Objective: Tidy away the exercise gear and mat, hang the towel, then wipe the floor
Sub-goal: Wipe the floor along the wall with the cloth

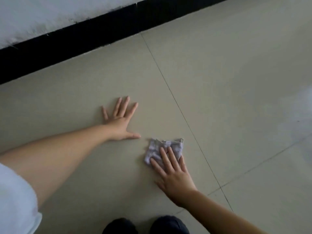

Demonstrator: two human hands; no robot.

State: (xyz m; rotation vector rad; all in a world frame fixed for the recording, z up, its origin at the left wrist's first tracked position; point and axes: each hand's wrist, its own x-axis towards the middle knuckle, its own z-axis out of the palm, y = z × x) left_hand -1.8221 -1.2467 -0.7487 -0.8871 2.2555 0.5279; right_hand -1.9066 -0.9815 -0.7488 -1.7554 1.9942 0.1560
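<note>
A small crumpled pale lilac cloth lies on the beige tiled floor. My right hand presses flat on the near part of the cloth, fingers spread over it. My left hand rests flat on the bare tile to the left of the cloth, fingers splayed, holding nothing. A small gap separates its thumb from the cloth.
A black skirting board runs diagonally along the foot of a white wall at the top left. Dark tile joints cross the floor. Two dark shoe tips or knees show at the bottom edge. A bright glare lies at the right.
</note>
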